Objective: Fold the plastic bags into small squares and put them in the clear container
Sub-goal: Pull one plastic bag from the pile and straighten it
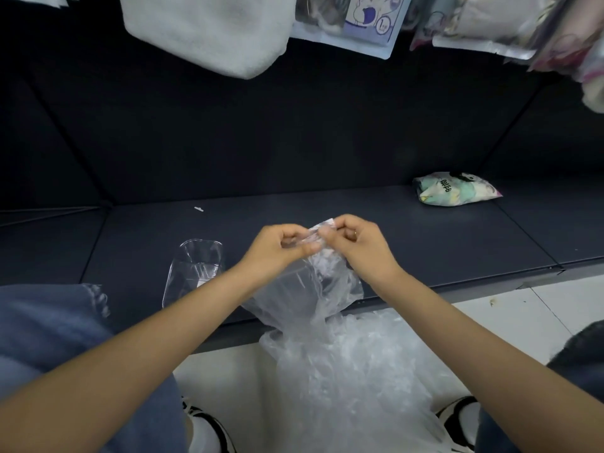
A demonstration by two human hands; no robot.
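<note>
the left hand [283,244] and right hand [352,239] are both pinching the top edge of a plastic bag [307,289] above the dark surface [392,237]. the clear container [196,266] is sitting just left. advice: flatten the bag, then align edges before creasing.

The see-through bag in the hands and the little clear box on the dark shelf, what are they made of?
The see-through bag looks like thin, soft plastic film: it crinkles and droops. The little clear box looks like stiffer glossy plastic: it holds its shape, with shiny edges.
</note>
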